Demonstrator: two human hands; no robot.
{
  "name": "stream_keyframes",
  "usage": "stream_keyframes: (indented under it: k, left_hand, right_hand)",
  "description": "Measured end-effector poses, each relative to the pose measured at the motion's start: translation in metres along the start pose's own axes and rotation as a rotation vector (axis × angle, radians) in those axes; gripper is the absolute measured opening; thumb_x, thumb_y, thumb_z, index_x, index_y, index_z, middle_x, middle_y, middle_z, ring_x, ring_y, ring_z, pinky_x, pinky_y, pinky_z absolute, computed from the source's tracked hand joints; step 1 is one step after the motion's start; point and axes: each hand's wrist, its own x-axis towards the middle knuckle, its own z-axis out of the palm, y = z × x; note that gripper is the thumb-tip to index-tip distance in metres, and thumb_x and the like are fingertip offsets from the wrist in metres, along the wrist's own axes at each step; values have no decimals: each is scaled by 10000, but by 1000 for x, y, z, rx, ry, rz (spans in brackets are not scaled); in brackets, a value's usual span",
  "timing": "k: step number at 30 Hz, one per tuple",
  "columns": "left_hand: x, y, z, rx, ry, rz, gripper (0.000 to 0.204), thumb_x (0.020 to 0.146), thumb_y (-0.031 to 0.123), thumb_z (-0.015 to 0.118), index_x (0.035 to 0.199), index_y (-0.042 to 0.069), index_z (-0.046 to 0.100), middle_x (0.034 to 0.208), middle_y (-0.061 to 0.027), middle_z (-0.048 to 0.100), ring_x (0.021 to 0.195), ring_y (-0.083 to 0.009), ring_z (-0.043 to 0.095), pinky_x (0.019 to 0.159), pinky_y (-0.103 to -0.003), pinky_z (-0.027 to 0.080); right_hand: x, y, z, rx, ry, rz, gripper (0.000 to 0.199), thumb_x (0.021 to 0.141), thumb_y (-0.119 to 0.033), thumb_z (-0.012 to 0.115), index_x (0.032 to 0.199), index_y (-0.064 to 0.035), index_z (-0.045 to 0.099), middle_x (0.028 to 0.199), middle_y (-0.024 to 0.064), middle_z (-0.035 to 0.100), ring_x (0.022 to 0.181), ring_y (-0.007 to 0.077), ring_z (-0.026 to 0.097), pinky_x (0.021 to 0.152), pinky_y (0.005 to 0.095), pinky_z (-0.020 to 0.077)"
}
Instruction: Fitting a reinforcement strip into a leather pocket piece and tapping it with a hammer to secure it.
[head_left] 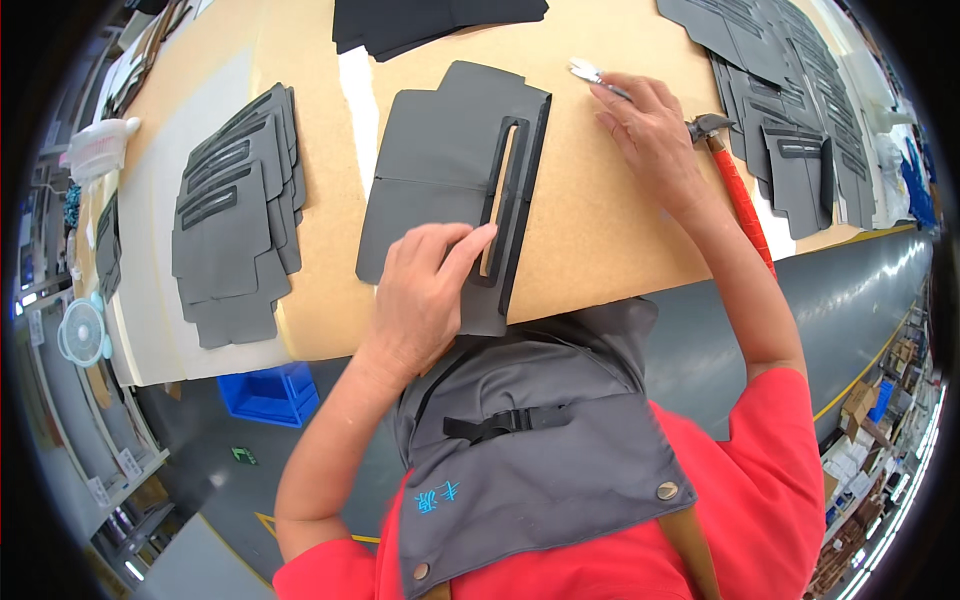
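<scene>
I see the left hand (425, 290) pressed flat, fingers together, on the lower part of a grey cut sheet (440, 165) at frame centre, the index finger lying along the black slotted frame (512, 195) set on the sheet's right side; I judge this pressure keeps frame and sheet aligned. The right hand (650, 130), upper right of centre, rests on the board with fingers curled over a small metal tool (590, 72); I cannot tell how tightly it pinches. Just right of that hand lies a hammer (735, 185) with a red handle, within easy reach. The sheet's lower edge sits at the near rim of the brown board (600, 230). Bare board lies between sheet and right hand. Grey stacks occupy the left (235, 215) and upper right (790, 120); a black stack (430, 22) lies at top.
</scene>
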Motion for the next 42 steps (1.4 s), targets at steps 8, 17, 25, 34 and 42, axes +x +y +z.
stream_keyframes:
  k: [8, 17, 25, 34, 42]
  left_hand:
    - [-18, -11, 18, -35, 273, -209, 260, 957, -36, 622, 1207, 25, 666, 1182, -134, 659, 1139, -327, 612, 999, -432, 484]
    - [-6, -46, 4, -128, 161, -91, 246, 892, -123, 536, 1026, 17, 688, 1156, -134, 664, 1134, -345, 625, 1113, -472, 476]
    - [59, -95, -24, -202, 1, 134, 320, 839, -129, 523, 1061, 57, 658, 1118, -120, 695, 1034, -336, 653, 1090, -494, 488]
    - [-4, -55, -12, -149, 327, -403, 160, 874, 76, 763, 1018, 51, 697, 1010, -69, 674, 972, -289, 609, 859, -389, 486]
    - [-4, -68, -20, -131, 276, -397, 126, 851, 120, 804, 915, 51, 721, 933, -58, 633, 966, -271, 582, 865, -390, 469]
  right_hand:
    - [-28, -99, -10, 331, -173, -395, 410, 832, -79, 670, 1224, -180, 731, 1153, -27, 650, 1081, 175, 602, 986, 378, 428]
    - [5, -87, -4, 349, -172, -155, 326, 863, -75, 666, 1172, -152, 734, 1125, -4, 646, 1036, 202, 603, 953, 385, 433]
    - [13, -110, 7, 614, -348, -56, 173, 885, -117, 764, 1044, -103, 696, 1007, 58, 651, 957, 275, 626, 836, 397, 481]
    - [29, -121, 23, 541, -393, 28, 126, 924, -141, 750, 999, -65, 682, 952, 68, 649, 844, 251, 672, 712, 377, 534]
    - [35, -136, 24, 489, -428, -38, 122, 862, -124, 757, 890, -89, 644, 820, 35, 610, 827, 244, 624, 704, 374, 522]
